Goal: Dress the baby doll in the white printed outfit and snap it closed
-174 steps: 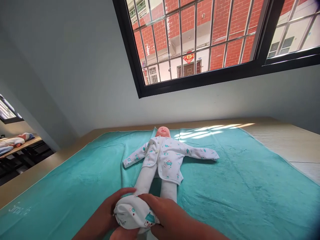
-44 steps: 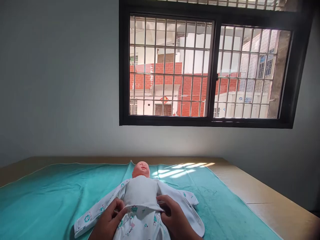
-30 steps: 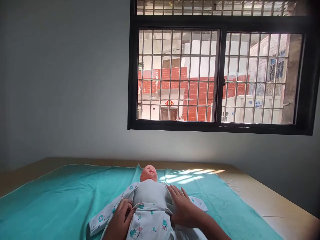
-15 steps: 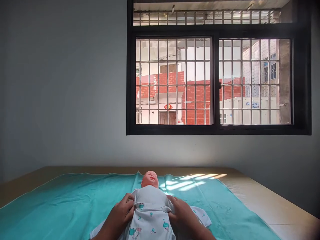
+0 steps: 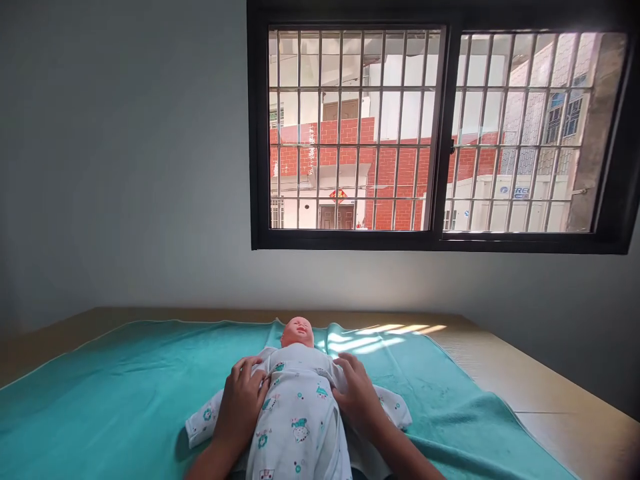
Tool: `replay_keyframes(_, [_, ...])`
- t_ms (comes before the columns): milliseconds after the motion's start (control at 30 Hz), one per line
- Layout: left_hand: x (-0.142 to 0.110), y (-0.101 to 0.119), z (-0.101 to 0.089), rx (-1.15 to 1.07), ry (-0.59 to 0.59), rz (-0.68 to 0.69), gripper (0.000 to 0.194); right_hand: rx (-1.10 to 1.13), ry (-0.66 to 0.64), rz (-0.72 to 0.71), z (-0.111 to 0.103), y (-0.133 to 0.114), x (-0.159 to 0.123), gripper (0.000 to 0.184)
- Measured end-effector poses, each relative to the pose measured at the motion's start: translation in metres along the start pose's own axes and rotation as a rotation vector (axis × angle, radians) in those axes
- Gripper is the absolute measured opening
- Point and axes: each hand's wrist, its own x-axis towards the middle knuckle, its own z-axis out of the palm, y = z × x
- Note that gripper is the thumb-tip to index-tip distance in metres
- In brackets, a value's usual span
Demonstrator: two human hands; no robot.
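Head view: left hand [image 5: 243, 392] and right hand [image 5: 358, 396] touch trousers [image 5: 299, 417] cropped below, grip impossible to tell.

Perhaps a childcare training room, where a wooden table [image 5: 545, 393] stood, a teal cloth [image 5: 110, 393] and baby doll [image 5: 299, 353] lay on the table, a barred window [image 5: 444, 153] rose beyond the table.
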Motion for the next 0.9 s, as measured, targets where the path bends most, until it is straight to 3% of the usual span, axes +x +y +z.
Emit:
replay_keyframes(100, [0.003, 0.01, -0.01, -0.093, -0.171, -0.104, 0.028, -0.005, 0.016, -0.057, -0.003, -0.017, -0.007, 0.013])
replay_keyframes(200, [0.008, 0.016, -0.017, -0.182, -0.37, -0.306, 0.025, 0.099, -0.154, 0.098, -0.003, -0.025, -0.008, 0.032])
replay_keyframes(300, [0.012, 0.015, -0.025, -0.254, -0.442, -0.37, 0.025, 0.22, -0.306, 0.246, -0.003, -0.02, -0.004, 0.032])
replay_keyframes(433, [0.015, 0.018, -0.032, -0.315, -0.381, -0.321, 0.023, 0.362, -0.323, 0.196, -0.009, -0.016, 0.001, 0.029])
replay_keyframes(633, [0.008, 0.044, -0.025, -0.548, -0.22, -0.228, 0.032, 0.429, -0.131, -0.09, -0.018, -0.035, -0.004, 0.023])
replay_keyframes(733, [0.005, 0.05, -0.022, -0.563, -0.179, -0.259, 0.029, 0.275, -0.154, -0.208, -0.016, -0.037, -0.002, 0.023])
replay_keyframes(900, [0.009, 0.041, -0.024, -0.62, -0.168, -0.283, 0.033, -0.116, -0.196, -0.249, -0.006, -0.04, 0.023, 0.029])
